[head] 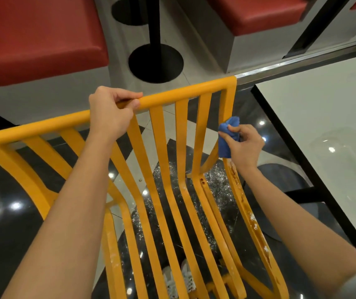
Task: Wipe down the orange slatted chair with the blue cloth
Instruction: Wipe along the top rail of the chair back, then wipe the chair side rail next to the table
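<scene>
The orange slatted chair (162, 147) fills the middle of the head view, its backrest top rail running from lower left to upper right. My left hand (110, 113) grips that top rail near its middle. My right hand (242, 144) holds the bunched blue cloth (226, 139) pressed against the right-hand frame post, just below the upper right corner. White specks and reddish-brown stains mark the right side rail (252, 221) below the cloth. Pale smears also show on a lower left slat.
A white table (323, 117) with a dark edge stands close on the right. Red cushioned seats (39, 39) lie beyond the chair, with black pedestal bases (156, 63) between them. White crumbs scatter the glossy dark floor (218, 180) under the chair. My shoes show at the bottom.
</scene>
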A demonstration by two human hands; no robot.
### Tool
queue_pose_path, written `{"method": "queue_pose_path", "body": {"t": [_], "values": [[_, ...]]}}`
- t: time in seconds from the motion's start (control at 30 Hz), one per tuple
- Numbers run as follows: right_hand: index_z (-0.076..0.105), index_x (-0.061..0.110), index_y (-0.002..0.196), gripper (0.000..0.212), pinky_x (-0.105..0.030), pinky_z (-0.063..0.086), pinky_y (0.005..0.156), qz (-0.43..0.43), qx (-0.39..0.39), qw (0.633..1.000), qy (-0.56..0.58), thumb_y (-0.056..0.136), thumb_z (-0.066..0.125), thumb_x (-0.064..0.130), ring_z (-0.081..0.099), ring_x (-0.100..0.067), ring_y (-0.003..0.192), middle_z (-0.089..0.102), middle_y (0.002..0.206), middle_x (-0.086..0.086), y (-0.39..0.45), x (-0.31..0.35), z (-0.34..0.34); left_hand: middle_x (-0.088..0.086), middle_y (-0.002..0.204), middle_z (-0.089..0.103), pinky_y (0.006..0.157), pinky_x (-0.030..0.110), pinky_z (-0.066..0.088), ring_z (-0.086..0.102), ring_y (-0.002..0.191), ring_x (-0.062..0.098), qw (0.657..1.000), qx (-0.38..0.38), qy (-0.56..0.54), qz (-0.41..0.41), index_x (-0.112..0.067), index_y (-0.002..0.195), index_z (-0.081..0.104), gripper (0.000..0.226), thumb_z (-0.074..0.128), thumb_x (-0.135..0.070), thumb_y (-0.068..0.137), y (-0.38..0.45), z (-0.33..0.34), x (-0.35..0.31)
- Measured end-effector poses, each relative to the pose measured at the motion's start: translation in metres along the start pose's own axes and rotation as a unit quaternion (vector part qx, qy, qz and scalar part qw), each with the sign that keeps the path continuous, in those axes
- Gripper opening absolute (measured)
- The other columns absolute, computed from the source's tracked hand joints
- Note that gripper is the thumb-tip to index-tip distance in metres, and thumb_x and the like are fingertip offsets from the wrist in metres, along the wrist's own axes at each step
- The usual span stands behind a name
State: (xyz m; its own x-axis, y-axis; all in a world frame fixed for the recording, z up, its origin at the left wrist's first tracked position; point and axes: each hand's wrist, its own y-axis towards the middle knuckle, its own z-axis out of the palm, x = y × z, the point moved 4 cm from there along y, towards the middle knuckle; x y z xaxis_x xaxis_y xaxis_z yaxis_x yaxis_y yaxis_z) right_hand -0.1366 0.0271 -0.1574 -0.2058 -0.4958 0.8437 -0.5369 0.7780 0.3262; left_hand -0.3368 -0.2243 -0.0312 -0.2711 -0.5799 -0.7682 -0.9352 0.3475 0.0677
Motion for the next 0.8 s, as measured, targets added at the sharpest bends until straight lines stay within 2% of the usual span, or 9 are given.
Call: {"method": "queue_pose_path", "body": {"t": [0.1, 0.17, 0.27, 0.33, 0.4, 0.5, 0.6, 0.7, 0.8], "values": [[0.072, 0.003, 0.091, 0.021, -0.015, 0.05, 0.073, 0.005, -0.025, 1.0, 0.017, 0.078, 0.082, 0.016, 0.064, -0.01, 0.081, 0.07, 0.088, -0.009, 0.015, 0.007, 0.005, -0.006, 0.102, 0.071, 0.081, 0.012, 0.045, 0.06, 0.095, 0.006, 1.0, 0.0, -0.003, 0.005, -0.022, 0.11, 0.075, 0.022, 0.068, -0.016, 0.091, 0.001, 0.0, 0.0], [0.071, 0.003, 0.091, 0.019, -0.013, 0.049, 0.073, 0.001, -0.057, 0.998, 0.026, 0.078, 0.082, 0.012, 0.061, -0.005, 0.08, 0.068, 0.088, -0.009, 0.008, 0.01, 0.009, -0.007, 0.1, 0.07, 0.071, 0.001, 0.039, 0.059, 0.091, 0.003, 1.0, 0.0, -0.001, 0.009, -0.022, 0.11, 0.075, 0.021, 0.068, -0.017, 0.09, 0.002, 0.0, 0.002], [0.071, 0.004, 0.093, 0.019, -0.012, 0.049, 0.075, 0.006, -0.021, 1.0, 0.002, 0.078, 0.081, 0.01, 0.06, 0.002, 0.082, 0.069, 0.09, -0.01, -0.018, -0.001, 0.004, -0.005, 0.103, 0.071, 0.068, -0.001, 0.035, 0.058, 0.092, 0.004, 1.0, 0.001, 0.021, 0.022, -0.022, 0.111, 0.075, 0.022, 0.067, -0.017, 0.091, 0.002, 0.001, 0.002], [0.073, 0.004, 0.094, 0.02, -0.011, 0.05, 0.076, 0.031, 0.024, 0.999, -0.021, 0.078, 0.081, 0.013, 0.061, 0.001, 0.082, 0.07, 0.091, -0.008, -0.024, -0.009, -0.005, -0.002, 0.106, 0.071, 0.074, 0.005, 0.038, 0.057, 0.094, 0.007, 0.999, 0.005, 0.038, 0.029, -0.021, 0.113, 0.074, 0.022, 0.064, -0.016, 0.093, -0.001, 0.001, 0.001], [0.074, 0.006, 0.097, 0.023, -0.017, 0.054, 0.077, 0.044, 0.035, 0.998, -0.028, 0.078, 0.082, 0.018, 0.065, -0.006, 0.084, 0.071, 0.092, -0.004, -0.012, -0.007, -0.01, 0.001, 0.113, 0.07, 0.091, 0.024, 0.044, 0.058, 0.101, 0.015, 0.995, 0.009, 0.069, 0.066, -0.023, 0.118, 0.071, 0.026, 0.06, -0.018, 0.096, -0.005, 0.007, -0.005], [0.07, 0.008, 0.108, 0.03, -0.027, 0.056, 0.081, 0.008, -0.03, 0.998, 0.05, 0.081, 0.08, 0.018, 0.068, -0.017, 0.095, 0.071, 0.101, -0.003, 0.013, 0.022, -0.01, -0.002, 0.135, 0.06, 0.113, 0.052, 0.026, 0.052, 0.125, 0.023, 0.967, 0.029, 0.174, 0.185, -0.028, 0.136, 0.055, 0.038, 0.054, -0.028, 0.098, -0.015, 0.038, -0.032], [0.057, 0.013, 0.13, 0.046, -0.024, 0.051, 0.097, 0.022, -0.061, 0.994, 0.093, 0.087, 0.074, 0.014, 0.057, 0.002, 0.113, 0.061, 0.124, 0.007, 0.023, 0.04, 0.011, -0.002, 0.151, 0.043, 0.118, 0.053, 0.013, 0.037, 0.14, 0.024, 0.934, 0.068, 0.241, 0.255, -0.029, 0.148, 0.038, 0.047, 0.047, -0.033, 0.101, -0.019, 0.091, -0.066], [0.045, 0.017, 0.146, 0.052, -0.012, 0.041, 0.102, 0.104, -0.039, 0.989, 0.098, 0.096, 0.062, 0.018, 0.049, 0.015, 0.114, 0.051, 0.13, 0.016, -0.001, 0.016, 0.031, 0.002, 0.159, 0.029, 0.117, 0.056, 0.016, 0.028, 0.144, 0.033, 0.904, 0.095, 0.293, 0.297, -0.025, 0.153, 0.028, 0.054, 0.043, -0.035, 0.102, -0.02, 0.143, -0.085], [0.045, 0.025, 0.145, 0.044, -0.031, 0.047, 0.104, 0.139, -0.047, 0.988, 0.049, 0.102, 0.05, 0.03, 0.052, -0.001, 0.119, 0.056, 0.133, 0.009, -0.031, -0.012, 0.032, 0.001, 0.16, 0.025, 0.114, 0.061, 0.018, 0.029, 0.142, 0.035, 0.892, 0.071, 0.323, 0.307, -0.025, 0.155, 0.02, 0.062, 0.048, -0.032, 0.099, -0.02, 0.169, -0.09]]}}
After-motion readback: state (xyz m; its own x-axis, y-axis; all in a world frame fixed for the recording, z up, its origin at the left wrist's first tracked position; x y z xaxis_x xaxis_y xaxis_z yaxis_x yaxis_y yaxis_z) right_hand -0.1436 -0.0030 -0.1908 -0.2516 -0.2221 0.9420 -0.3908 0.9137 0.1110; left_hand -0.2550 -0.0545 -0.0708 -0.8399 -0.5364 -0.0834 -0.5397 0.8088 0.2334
